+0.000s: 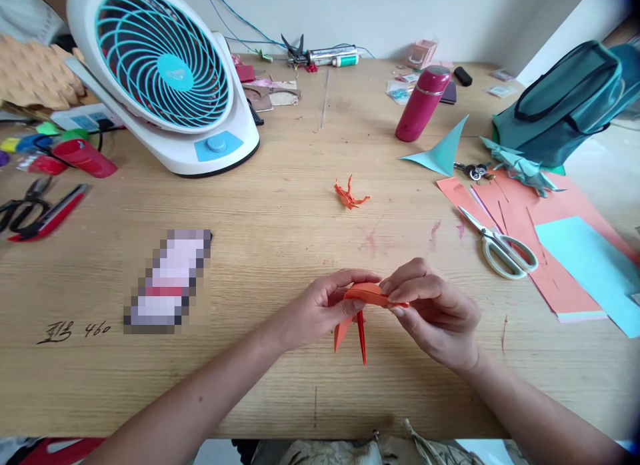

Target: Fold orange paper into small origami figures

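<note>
Both hands hold a folded piece of orange paper [369,293] above the front part of the table. My left hand [320,305] pinches its left side between thumb and fingers. At its right end, my right hand [437,311] grips the paper with thumb and fingertips. Narrow pointed flaps of the paper hang down below the left thumb. Farther back on the table lies a small orange origami figure [350,193] with thin curled limbs, apart from both hands.
White-handled scissors [505,251] lie at right beside orange sheets [555,271] and a light blue sheet [595,258]. A magenta bottle [423,108] and teal bag [560,105] stand behind. At left are a fan [175,71], a blurred-out phone [170,278] and a red cutter [55,215].
</note>
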`<state>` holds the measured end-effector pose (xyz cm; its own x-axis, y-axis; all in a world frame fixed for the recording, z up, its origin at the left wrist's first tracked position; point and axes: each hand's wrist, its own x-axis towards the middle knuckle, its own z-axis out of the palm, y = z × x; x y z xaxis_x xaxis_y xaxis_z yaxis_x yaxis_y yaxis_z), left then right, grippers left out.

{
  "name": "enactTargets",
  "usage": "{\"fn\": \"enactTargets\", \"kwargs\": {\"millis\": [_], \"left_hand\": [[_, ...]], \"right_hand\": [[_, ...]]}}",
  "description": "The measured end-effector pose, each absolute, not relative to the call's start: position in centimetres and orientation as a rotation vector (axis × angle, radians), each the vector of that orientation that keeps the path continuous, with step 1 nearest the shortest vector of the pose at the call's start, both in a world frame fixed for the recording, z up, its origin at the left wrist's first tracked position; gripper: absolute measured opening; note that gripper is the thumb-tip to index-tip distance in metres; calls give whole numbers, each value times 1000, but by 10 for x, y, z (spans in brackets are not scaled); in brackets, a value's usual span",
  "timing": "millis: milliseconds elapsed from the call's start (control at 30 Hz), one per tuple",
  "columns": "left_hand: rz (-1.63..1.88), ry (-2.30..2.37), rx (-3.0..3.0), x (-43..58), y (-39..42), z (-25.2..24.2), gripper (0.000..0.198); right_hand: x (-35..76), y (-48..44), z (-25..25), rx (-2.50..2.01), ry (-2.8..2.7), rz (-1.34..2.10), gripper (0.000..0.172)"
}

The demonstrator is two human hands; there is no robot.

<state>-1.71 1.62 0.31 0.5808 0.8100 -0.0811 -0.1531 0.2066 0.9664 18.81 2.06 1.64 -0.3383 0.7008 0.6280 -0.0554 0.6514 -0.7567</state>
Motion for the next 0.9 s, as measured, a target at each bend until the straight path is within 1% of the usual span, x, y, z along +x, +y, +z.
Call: {"fn": "enactTargets", "kwargs": {"millis": [100, 333, 467, 700, 900], "left_hand": [[747, 679, 1188, -22, 12, 1, 43], [902, 755, 1543, -29, 9, 1, 38], [989, 777, 1609, -28, 10, 2, 32], [953, 801, 1498, -26, 9, 0, 29], [911, 812, 1241, -23, 7, -5, 27]], "right_hand": [[188, 20, 15, -527, -1764, 792, 33], [189, 16, 15, -516, -1776, 769, 34], [191, 14, 14, -491, -1849, 724, 32], [191, 11, 15, -496, -1997, 660, 36], [182, 13, 11, -373, -2162, 446, 31]]}}
